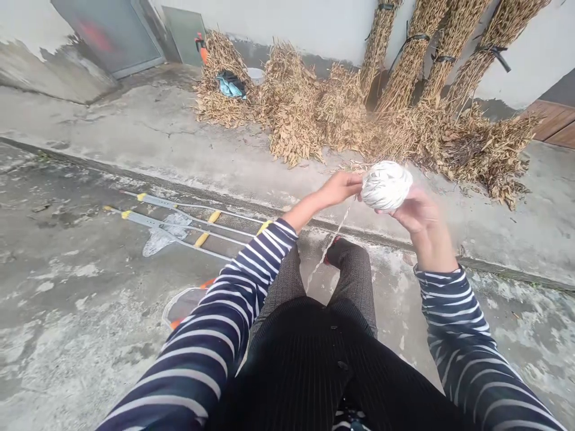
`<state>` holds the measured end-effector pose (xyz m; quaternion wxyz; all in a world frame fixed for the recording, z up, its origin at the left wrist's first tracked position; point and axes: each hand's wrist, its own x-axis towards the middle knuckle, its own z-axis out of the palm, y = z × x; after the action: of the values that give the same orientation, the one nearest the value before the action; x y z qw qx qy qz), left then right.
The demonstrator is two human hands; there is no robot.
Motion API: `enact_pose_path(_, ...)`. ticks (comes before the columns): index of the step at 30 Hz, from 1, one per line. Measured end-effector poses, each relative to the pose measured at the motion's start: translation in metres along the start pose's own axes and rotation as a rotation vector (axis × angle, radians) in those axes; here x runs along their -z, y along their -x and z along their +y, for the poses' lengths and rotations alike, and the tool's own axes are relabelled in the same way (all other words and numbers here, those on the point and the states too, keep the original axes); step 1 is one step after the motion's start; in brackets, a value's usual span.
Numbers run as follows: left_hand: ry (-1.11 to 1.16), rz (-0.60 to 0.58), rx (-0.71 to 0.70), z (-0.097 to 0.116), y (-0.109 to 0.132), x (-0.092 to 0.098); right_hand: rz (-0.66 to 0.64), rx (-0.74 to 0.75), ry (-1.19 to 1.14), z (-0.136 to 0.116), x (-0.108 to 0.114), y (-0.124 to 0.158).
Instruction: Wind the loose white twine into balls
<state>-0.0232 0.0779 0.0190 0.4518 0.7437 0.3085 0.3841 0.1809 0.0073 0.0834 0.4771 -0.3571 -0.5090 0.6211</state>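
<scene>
A ball of white twine, wound from flat plastic-like strands, is held up in front of me above the edge of the concrete step. My right hand cups it from below and from the right, fingers partly hidden behind it and slightly blurred. On the ball's left side, my left hand is closed in a pinch at the place where the strand leaves the ball. From there a loose white strand hangs slantwise down between my legs, its lower end hidden.
A pair of crutches lies to my left over a crumpled pale sheet. Dried plant bundles lean against the wall, with dry stalks heaped along it. A low step edge crosses before my feet.
</scene>
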Motion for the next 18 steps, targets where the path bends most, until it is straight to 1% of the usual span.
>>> enact_pose_path(2,0.025,-0.069,0.194,-0.021,0.036,-0.022,0.084,-0.005,0.029,0.019,0.000,0.000)
enact_pose_path(4,0.038,-0.141,0.335,-0.034,0.075,-0.044,0.198,-0.018,0.059,0.046,0.000,-0.002)
enact_pose_path(6,0.105,-0.178,0.415,-0.041,0.111,-0.060,0.303,-0.066,0.070,0.076,-0.001,-0.002)
enact_pose_path(7,0.130,-0.194,0.443,-0.043,0.126,-0.066,0.366,-0.093,0.076,0.091,-0.002,-0.002)
enact_pose_path(8,0.144,-0.209,0.456,-0.045,0.139,-0.070,0.403,-0.113,0.096,0.103,-0.004,-0.001)
enact_pose_path(10,0.150,-0.221,0.477,-0.048,0.160,-0.073,0.391,-0.155,0.076,0.120,-0.007,0.004)
enact_pose_path(12,0.131,-0.208,0.505,-0.054,0.180,-0.071,0.365,-0.165,0.025,0.122,-0.007,0.007)
enact_pose_path(15,0.069,-0.173,0.566,-0.059,0.208,-0.065,0.396,-0.134,-0.019,0.104,0.004,0.003)
enact_pose_path(17,0.055,-0.173,0.591,-0.053,0.217,-0.058,0.439,-0.107,0.011,0.090,0.017,-0.003)
enact_pose_path(18,0.067,-0.184,0.584,-0.045,0.217,-0.053,0.473,-0.092,0.048,0.086,0.022,-0.005)
